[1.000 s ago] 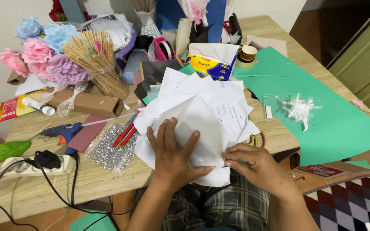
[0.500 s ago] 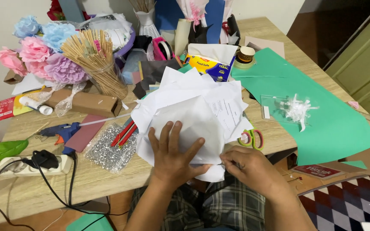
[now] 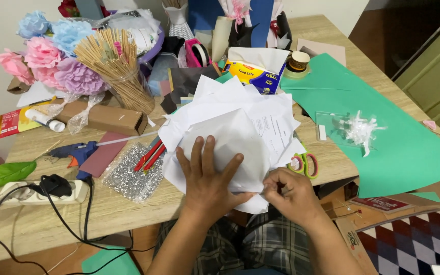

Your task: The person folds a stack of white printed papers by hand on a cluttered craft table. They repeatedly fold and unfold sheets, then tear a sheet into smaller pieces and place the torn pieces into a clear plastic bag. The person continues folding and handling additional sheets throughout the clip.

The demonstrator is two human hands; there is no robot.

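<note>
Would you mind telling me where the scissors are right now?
In the head view, the scissors lie on the table to the person's right, handles peeking from under the white paper pile, just above the right hand and beside the green sheet.

A light wooden table carries a heap of white paper sheets near its front edge. A large green paper sheet, a blue glue gun, a brown cardboard box and a white power strip also lie on it.
</note>
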